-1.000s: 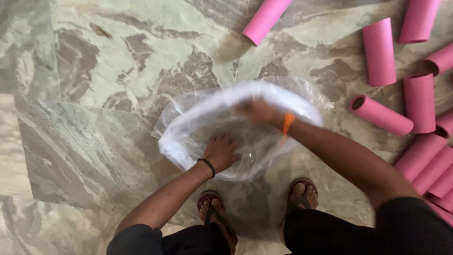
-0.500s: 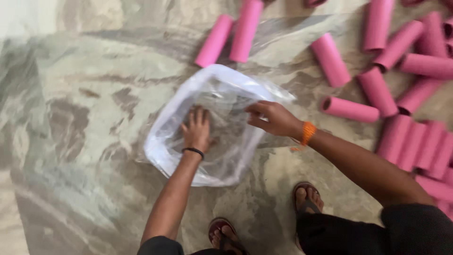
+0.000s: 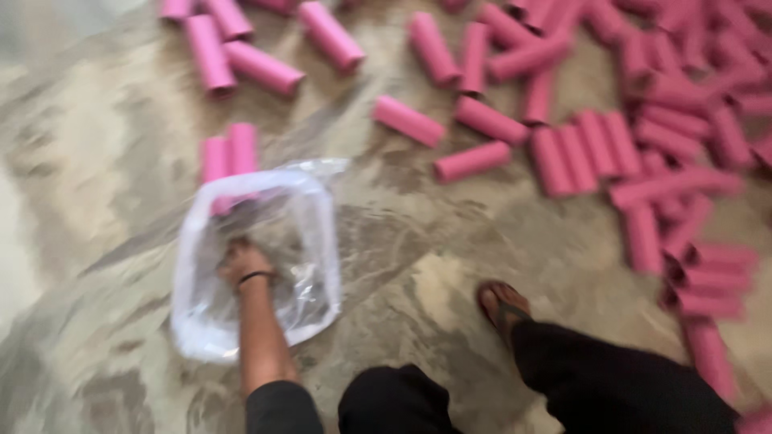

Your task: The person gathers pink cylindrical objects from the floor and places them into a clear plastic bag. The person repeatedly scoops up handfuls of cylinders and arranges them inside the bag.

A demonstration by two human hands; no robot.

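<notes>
A clear plastic bag (image 3: 299, 233) lies open on the marble floor at lower left. My left hand (image 3: 241, 261), with a black band at the wrist, is inside the bag's mouth and presses on the plastic; the blur hides its fingers. My right hand is out of view. Two pink cardboard tubes (image 3: 229, 153) lie just behind the bag, partly seen through it.
Many pink tubes are scattered across the floor, with a dense heap (image 3: 659, 153) at right and a few (image 3: 265, 68) at the top left. My right foot in a sandal (image 3: 503, 305) stands on the floor, black trousers (image 3: 611, 386) below it.
My right hand has left the bag and gone out of view. The view has swung right and up, so the bag now sits lower left and far more tubes show.
</notes>
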